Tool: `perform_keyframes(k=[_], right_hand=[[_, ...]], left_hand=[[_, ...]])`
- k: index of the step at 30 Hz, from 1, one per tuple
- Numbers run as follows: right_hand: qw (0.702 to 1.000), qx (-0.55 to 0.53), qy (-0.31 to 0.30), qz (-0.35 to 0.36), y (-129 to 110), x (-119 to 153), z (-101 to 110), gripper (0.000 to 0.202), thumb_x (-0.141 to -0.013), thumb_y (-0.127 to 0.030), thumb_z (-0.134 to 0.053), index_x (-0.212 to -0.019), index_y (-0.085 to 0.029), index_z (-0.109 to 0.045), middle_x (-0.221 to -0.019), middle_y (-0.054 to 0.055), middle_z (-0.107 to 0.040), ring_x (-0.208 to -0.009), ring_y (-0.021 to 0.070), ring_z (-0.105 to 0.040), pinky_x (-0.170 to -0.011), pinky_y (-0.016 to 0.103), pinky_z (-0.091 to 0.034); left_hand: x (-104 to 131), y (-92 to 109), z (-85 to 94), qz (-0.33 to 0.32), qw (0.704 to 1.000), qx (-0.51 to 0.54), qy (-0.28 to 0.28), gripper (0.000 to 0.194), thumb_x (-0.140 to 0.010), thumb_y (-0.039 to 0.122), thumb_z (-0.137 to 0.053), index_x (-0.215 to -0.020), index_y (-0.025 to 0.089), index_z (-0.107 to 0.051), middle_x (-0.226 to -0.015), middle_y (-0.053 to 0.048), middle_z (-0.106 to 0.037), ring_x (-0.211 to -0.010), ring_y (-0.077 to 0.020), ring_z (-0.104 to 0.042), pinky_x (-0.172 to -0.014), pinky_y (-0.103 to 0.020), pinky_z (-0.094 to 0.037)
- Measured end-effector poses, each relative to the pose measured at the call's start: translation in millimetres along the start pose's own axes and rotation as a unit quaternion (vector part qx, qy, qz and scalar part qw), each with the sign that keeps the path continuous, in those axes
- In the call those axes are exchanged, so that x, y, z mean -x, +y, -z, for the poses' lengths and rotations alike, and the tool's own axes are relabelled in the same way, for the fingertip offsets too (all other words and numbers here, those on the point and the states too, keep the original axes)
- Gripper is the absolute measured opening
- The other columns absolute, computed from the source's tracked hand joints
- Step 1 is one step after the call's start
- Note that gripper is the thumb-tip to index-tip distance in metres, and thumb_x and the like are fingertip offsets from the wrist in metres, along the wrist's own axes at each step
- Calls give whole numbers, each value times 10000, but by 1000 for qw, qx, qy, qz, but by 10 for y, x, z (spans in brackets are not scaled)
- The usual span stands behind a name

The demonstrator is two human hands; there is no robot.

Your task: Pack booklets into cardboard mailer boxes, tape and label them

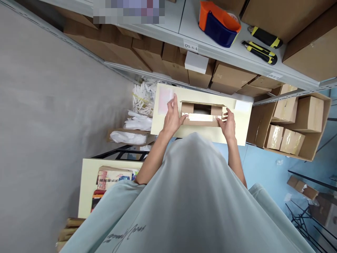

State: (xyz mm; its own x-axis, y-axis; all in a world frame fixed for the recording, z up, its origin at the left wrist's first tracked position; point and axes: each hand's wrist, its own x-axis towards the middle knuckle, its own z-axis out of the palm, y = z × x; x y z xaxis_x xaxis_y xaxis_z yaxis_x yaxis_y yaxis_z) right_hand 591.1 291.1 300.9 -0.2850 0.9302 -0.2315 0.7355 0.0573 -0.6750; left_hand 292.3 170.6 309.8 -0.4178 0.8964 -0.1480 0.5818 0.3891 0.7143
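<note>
A small brown cardboard box (201,123) lies on the pale yellow tabletop (240,130), its upper flaps partly apart and a dark gap showing inside. A shiny light strip, seemingly clear tape, runs along its near side. At the box's left end, my left hand (171,117) has its fingers stretched out and its thumb touching the corner. My right hand (228,125) is around the right end, thumb on the near side and fingers bent at the end wall. A pinkish sheet (165,101) lies left of the box, partly behind my left hand.
Above the table, a grey shelf holds an orange and blue tape dispenser (219,24) and two yellow-black box cutters (260,52). A large open carton (259,131) with smaller boxes stands right. White bagged material (138,121) is stacked left. A white small box (196,62) sits below the shelf edge.
</note>
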Motion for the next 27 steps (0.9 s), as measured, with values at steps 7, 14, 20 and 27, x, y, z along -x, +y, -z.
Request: perform_keyframes(k=[7, 14, 20, 27], right_hand=[[993, 75, -28, 85, -78, -64, 127, 479, -1048, -355, -672, -1513, -242, -658, -1702, 202, -501, -1486, 376, -612, -1168, 576, -609], [998, 36, -43, 9, -73, -69, -104, 319, -1154, -519, -505, -1303, -256, -606, -1268, 114, -774, -1024, 265, -726, -916, 358, -555], [996, 65, -3, -66, -85, -111, -377, 299, -1185, -539, -411, -1313, -285, -502, -1249, 80, -770, -874, 260, -718, -833, 317, -454], [996, 55, 26, -63, -69, -107, -486, 320, -1192, -570, -363, -1307, -298, -487, -1205, 56, -791, -882, 270, -741, -829, 307, -446]], left_hand=[[-36, 30, 18, -83, 995, -21, -41, 362, -1096, 473, -701, -1364, 228, -706, -1808, -217, -453, -1725, -388, -413, -1409, -568, -382], [-102, -85, -261, 6, 996, 73, -43, 281, -1159, 503, -548, -1274, 250, -592, -1655, -232, -596, -1763, -321, -371, -1319, -500, -467], [-253, -156, -442, 22, 994, 101, -43, 353, -1181, 587, -439, -1304, 263, -506, -1551, -231, -640, -1609, -297, -562, -1290, -448, -482], [-387, -247, -416, 8, 993, 112, -31, 352, -1141, 594, -497, -1272, 267, -514, -1494, -199, -669, -1472, -300, -634, -1267, -433, -480]])
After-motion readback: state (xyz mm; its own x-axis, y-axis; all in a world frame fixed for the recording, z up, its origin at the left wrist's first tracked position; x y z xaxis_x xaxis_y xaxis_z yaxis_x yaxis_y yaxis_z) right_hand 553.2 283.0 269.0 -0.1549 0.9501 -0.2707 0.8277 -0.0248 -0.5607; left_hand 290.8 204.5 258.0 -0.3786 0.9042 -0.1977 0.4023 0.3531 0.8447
